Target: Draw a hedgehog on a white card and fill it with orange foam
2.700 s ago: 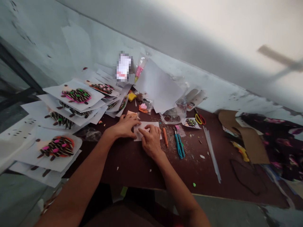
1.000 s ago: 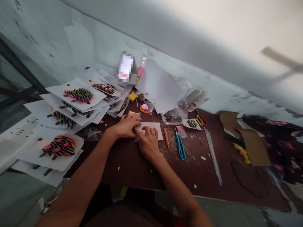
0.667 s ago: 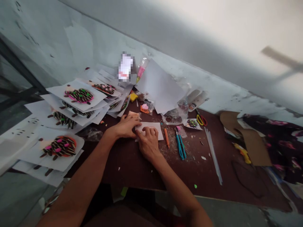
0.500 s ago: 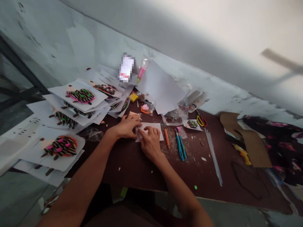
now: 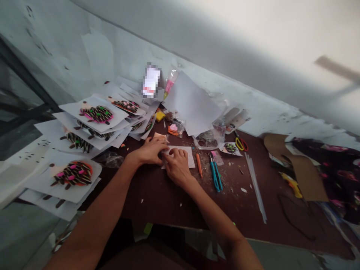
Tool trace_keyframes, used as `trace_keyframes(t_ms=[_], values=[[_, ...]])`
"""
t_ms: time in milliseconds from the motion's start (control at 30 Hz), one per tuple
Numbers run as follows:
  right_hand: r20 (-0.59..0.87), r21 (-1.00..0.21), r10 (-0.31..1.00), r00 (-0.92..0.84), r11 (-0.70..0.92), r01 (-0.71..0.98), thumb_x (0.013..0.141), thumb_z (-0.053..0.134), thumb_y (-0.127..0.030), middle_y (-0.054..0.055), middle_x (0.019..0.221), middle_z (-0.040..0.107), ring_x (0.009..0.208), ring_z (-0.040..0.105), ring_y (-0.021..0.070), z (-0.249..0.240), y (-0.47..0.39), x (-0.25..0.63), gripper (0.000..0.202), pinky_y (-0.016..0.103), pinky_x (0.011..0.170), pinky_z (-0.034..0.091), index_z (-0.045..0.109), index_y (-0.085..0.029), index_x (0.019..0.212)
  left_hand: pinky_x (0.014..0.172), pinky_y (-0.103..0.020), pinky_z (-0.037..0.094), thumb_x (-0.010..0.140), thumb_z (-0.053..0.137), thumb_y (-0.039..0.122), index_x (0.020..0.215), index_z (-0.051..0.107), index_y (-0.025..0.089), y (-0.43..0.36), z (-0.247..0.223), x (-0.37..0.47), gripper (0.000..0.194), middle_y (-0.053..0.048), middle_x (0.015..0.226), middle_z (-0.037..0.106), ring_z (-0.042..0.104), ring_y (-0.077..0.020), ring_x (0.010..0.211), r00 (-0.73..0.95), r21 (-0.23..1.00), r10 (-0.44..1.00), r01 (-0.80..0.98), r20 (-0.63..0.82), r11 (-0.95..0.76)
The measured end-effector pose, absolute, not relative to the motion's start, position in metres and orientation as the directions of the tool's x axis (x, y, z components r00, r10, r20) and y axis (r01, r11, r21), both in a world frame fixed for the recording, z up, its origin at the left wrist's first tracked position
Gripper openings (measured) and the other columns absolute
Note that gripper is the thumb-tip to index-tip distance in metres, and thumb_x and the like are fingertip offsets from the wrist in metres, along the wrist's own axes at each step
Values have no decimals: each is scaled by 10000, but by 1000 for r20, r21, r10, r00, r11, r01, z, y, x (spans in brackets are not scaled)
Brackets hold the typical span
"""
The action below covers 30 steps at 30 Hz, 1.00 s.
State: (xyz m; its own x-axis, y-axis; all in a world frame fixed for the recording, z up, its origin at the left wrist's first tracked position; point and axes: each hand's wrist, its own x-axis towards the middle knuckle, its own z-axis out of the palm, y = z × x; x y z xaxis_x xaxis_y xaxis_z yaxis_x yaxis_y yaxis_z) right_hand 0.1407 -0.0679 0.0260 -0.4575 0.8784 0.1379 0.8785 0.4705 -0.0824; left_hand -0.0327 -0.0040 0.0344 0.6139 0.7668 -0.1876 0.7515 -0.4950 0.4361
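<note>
A small white card lies on the dark table before me. My left hand rests at its left edge, fingers spread, beside an orange packet. On the card, my right hand has its fingers bent and pressed down close to my left thumb. Whatever lies under those fingertips is hidden. Just right of the card is an orange marker-like stick. Teal-handled snips lie beyond that stick.
Sheets with hedgehog pictures pile up at left. A phone leans at the back near a large white sheet. Yellow-and-red scissors, clear glue sticks, a yellow glue gun and brown cardboard lie at right.
My right hand has shifted slightly left, and its outstretched index finger is now bent down near my left thumb. My left hand stays almost in place.
</note>
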Motion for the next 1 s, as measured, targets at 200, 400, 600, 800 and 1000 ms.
trace_keyframes(t_ms=[200,400,600,800,1000], values=[[206,-39,841,-500,518,855,948,559,-242,105,1086,597,984,442,245,22,-70,143,284,401,948,279,681,-220,1203,1195,-577,197,691,735,325,1293,619,250,-5,35,-32,618,-98,1556,448,287,-346,1485,601,433,776,761,-192,-483],[243,-5,822,-515,532,847,945,552,-224,97,1125,599,988,444,241,19,-73,148,266,411,977,277,689,-228,1173,1192,-597,183,689,748,334,1281,622,251,-5,35,-32,611,-108,1541,463,285,-360,1482,610,452,771,749,-184,-484],[262,1,810,-525,543,840,944,554,-227,106,1169,577,1019,435,252,16,-76,148,351,426,975,286,640,-254,1284,1179,-602,196,692,750,359,1250,629,282,-4,35,-33,576,-91,1523,487,299,-357,1471,627,463,760,733,-174,-498],[236,-2,819,-523,538,843,951,551,-212,105,1151,576,1029,439,250,16,-77,146,306,427,982,286,655,-232,1238,1185,-596,184,704,738,371,1285,623,254,-5,37,-33,603,-112,1516,489,310,-371,1465,618,455,763,744,-190,-490],[237,8,817,-526,539,842,945,539,-215,105,1202,571,1036,441,251,16,-78,147,343,439,1000,281,641,-250,1271,1179,-596,189,699,742,339,1271,621,278,-5,37,-32,588,-97,1529,477,294,-363,1474,618,458,763,743,-190,-488]])
